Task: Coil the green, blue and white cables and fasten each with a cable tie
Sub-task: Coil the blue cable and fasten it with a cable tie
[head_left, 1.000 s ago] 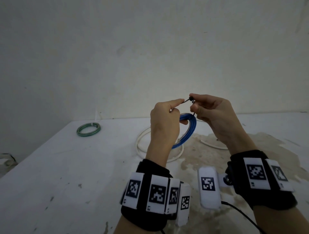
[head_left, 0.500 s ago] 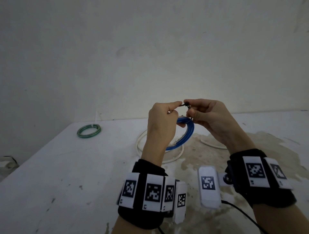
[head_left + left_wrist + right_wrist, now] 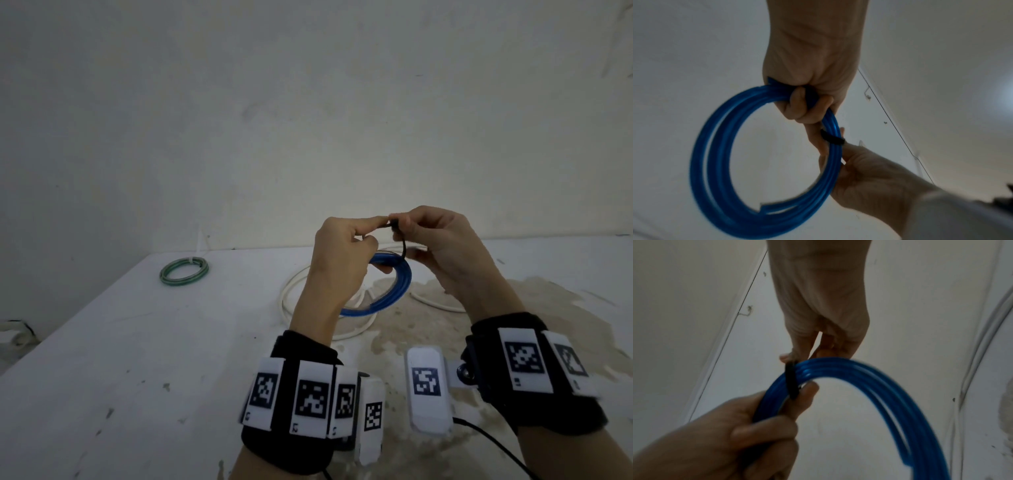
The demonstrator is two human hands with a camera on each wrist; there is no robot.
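1. My left hand (image 3: 337,253) grips the blue cable (image 3: 383,291) coil above the table (image 3: 137,342).
2. My right hand (image 3: 442,253) pinches the black cable tie (image 3: 833,138) around it.
3. The coil looks light and springy; I'd hold beside the tie.

The left hand (image 3: 337,255) and right hand (image 3: 445,250) are closing together at the frame's centre, drawing the black cable tie (image 3: 404,245) tighter round the blue cable (image 3: 394,287), whose coil is sinking slightly.

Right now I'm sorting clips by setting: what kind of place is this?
Probably a bare workroom or utility space: a stained white table against a plain scuffed wall, with only cables on it, such as the coiled green cable.
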